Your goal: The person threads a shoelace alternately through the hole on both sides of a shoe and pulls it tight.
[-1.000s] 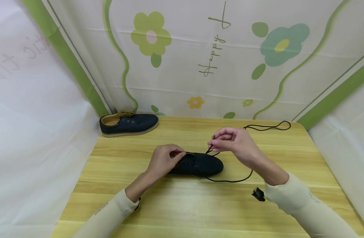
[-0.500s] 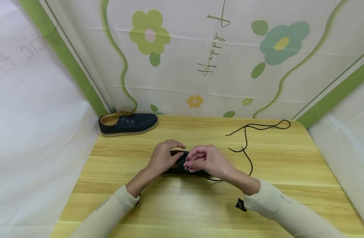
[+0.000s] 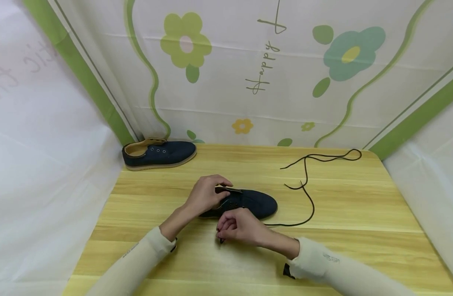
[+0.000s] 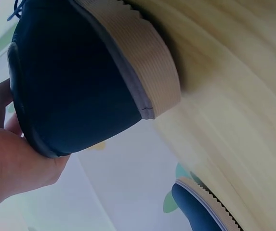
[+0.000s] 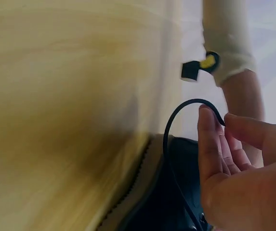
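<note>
A dark navy lace-up shoe (image 3: pixel 261 203) lies on the wooden table, toe to the right. My left hand (image 3: pixel 208 193) holds it at the opening, thumb by the tongue and index finger along the far side. The left wrist view shows its heel and ribbed tan sole (image 4: pixel 152 72) close up. On the shoe's near side, my right hand (image 3: pixel 243 226) pinches a black shoelace between thumb and fingers. That shoelace (image 5: pixel 167 139) curves up from the shoe to my fingertips in the right wrist view. The right hand hides the shoe's near edge in the head view.
A matching shoe (image 3: pixel 161 154) without a lace stands at the table's back left corner. One strand of black lace (image 3: pixel 312 207) runs right from the held shoe. Another looped black lace (image 3: pixel 333 157) lies at the back right. A white printed curtain (image 3: pixel 219 98) hangs behind.
My right hand has come left and toward me, from beyond the toe, across the shoe, to its near side. A lace end now lies loose on the table. My left thumb and index finger have parted.
</note>
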`<state>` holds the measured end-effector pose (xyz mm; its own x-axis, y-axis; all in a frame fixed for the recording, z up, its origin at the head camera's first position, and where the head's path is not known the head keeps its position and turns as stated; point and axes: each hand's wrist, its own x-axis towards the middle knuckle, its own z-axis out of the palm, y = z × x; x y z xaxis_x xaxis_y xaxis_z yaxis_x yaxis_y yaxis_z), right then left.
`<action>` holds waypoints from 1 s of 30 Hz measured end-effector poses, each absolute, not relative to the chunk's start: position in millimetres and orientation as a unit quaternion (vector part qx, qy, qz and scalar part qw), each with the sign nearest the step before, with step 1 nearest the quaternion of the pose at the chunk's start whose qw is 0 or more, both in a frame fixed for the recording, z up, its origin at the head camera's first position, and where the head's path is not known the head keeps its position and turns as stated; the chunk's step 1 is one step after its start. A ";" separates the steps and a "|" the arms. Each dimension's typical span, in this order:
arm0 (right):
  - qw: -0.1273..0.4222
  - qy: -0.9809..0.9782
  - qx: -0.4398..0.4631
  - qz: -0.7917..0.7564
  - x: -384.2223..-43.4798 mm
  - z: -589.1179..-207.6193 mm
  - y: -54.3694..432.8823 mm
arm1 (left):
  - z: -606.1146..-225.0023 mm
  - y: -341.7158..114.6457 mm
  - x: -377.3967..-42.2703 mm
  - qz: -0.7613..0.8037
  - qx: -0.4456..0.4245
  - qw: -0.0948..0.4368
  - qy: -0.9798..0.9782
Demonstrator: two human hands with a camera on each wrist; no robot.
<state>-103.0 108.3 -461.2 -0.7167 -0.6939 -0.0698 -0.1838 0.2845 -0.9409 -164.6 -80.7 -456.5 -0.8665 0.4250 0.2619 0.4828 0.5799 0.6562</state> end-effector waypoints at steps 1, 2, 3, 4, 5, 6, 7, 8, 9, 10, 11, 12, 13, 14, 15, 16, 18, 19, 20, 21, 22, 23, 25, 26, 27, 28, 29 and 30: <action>0.239 0.770 -0.296 -0.513 -101.7 -463.5 106.7 | -456.5 -80.2 -165.0 -0.380 -0.256 0.037 -0.888; 0.234 0.776 -0.307 -0.499 -100.4 -465.9 105.1 | -456.2 -79.5 -165.4 -0.379 -0.257 0.037 -0.888; 0.231 0.781 -0.314 -0.488 -99.0 -468.1 103.5 | -455.8 -78.8 -165.8 -0.377 -0.257 0.036 -0.889; 0.229 0.785 -0.321 -0.479 -97.7 -470.5 101.8 | -455.5 -78.1 -166.2 -0.375 -0.257 0.034 -0.890; 0.226 0.788 -0.328 -0.469 -96.3 -472.8 100.2 | -455.1 -77.4 -166.6 -0.373 -0.256 0.031 -0.891; 0.225 0.792 -0.334 -0.459 -95.0 -475.0 98.6 | -454.7 -76.8 -166.8 -0.372 -0.255 0.028 -0.892; 0.224 0.795 -0.338 -0.451 -93.8 -476.9 97.1 | -454.2 -76.2 -167.0 -0.371 -0.254 0.025 -0.893; 0.221 0.798 -0.343 -0.443 -92.7 -479.0 95.6 | -454.0 -75.7 -167.3 -0.370 -0.252 0.021 -0.894; 0.219 0.800 -0.347 -0.436 -91.8 -480.9 94.1 | -454.0 -75.4 -167.5 -0.369 -0.250 0.018 -0.895; 0.216 0.803 -0.352 -0.429 -91.2 -482.5 92.9 | -454.2 -75.1 -167.8 -0.369 -0.249 0.014 -0.895; 0.212 0.806 -0.356 -0.423 -90.8 -483.8 91.8 | -454.5 -74.9 -168.1 -0.369 -0.248 0.012 -0.896; 0.205 0.809 -0.360 -0.417 -90.6 -484.8 90.8 | -455.0 -74.7 -168.2 -0.369 -0.247 0.011 -0.896; 0.196 0.813 -0.364 -0.411 -90.7 -485.9 90.1 | -455.5 -74.5 -168.6 -0.368 -0.247 0.010 -0.896; 0.186 0.817 -0.367 -0.403 -90.8 -486.7 89.6 | -456.0 -74.2 -168.9 -0.367 -0.247 0.010 -0.897; 0.175 0.821 -0.370 -0.397 -91.0 -487.3 89.5 | -456.4 -73.9 -169.2 -0.368 -0.247 0.011 -0.896; 0.166 0.825 -0.373 -0.392 -91.3 -487.8 89.6 | -456.8 -73.7 -169.4 -0.367 -0.247 0.012 -0.897; 0.154 0.830 -0.376 -0.383 -91.9 -489.0 89.8 | -457.4 -73.4 -169.6 -0.368 -0.246 0.012 -0.897; 0.152 0.832 -0.375 -0.379 -92.1 -489.7 90.1 | -457.8 -73.1 -169.8 -0.367 -0.246 0.013 -0.897; 0.150 0.834 -0.374 -0.376 -92.2 -490.5 90.3 | -458.1 -73.0 -169.8 -0.366 -0.244 0.014 -0.898; 0.150 0.835 -0.373 -0.375 -92.1 -491.3 90.5 | -458.5 -72.8 -169.7 -0.365 -0.241 0.015 -0.899; 0.152 0.837 -0.371 -0.372 -92.0 -492.1 90.5 | -459.0 -72.7 -169.6 -0.363 -0.238 0.015 -0.901; 0.152 0.838 -0.370 -0.371 -91.8 -493.0 90.6 | -459.5 -72.5 -169.5 -0.362 -0.236 0.015 -0.902; 0.155 0.840 -0.366 -0.369 -91.0 -493.9 90.8 | -460.4 -72.0 -169.3 -0.359 -0.232 0.016 -0.904; 0.156 0.841 -0.365 -0.368 -90.7 -494.5 91.0 | -460.7 -71.7 -169.2 -0.359 -0.230 0.016 -0.904; 0.155 0.841 -0.367 -0.367 -90.3 -494.7 91.2 | -461.0 -71.5 -169.0 -0.359 -0.229 0.017 -0.905; 0.155 0.841 -0.368 -0.365 -89.8 -495.2 91.3 | -461.3 -71.4 -168.7 -0.359 -0.228 0.017 -0.905; 0.153 0.841 -0.370 -0.364 -89.2 -495.9 91.5 | -461.8 -71.2 -168.6 -0.359 -0.228 0.019 -0.905; 0.152 0.841 -0.373 -0.362 -88.6 -496.5 91.6 | -462.5 -71.1 -168.4 -0.358 -0.229 0.021 -0.905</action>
